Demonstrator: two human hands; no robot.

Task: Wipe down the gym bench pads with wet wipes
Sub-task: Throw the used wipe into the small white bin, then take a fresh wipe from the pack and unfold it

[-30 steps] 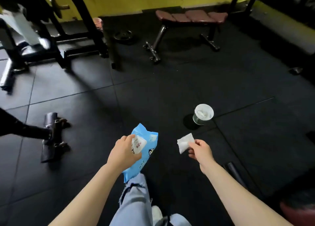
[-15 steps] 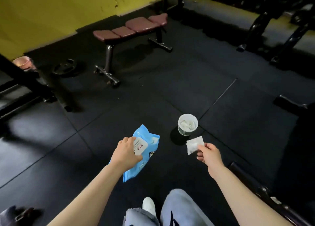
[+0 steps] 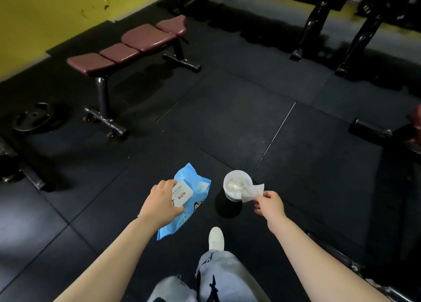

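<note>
Black rubber floor tiles [image 3: 227, 119] fill the room, running back to a yellow wall [image 3: 57, 12] along the far left edge. The gym bench [image 3: 127, 47] with its maroon pads stands near that wall, with wide bare floor between it and the person. A dark rack [image 3: 319, 21] lines the far right edge, and a weight plate [image 3: 34, 117] lies at the left edge. The left hand [image 3: 160, 205] grips the blue wet wipes pack [image 3: 186, 201], fingers curled over its white lid. The right hand [image 3: 270, 205] pinches a white wipe [image 3: 251, 191], whose far end overlaps the rim of a white cup [image 3: 237, 184] standing on the floor.
</note>
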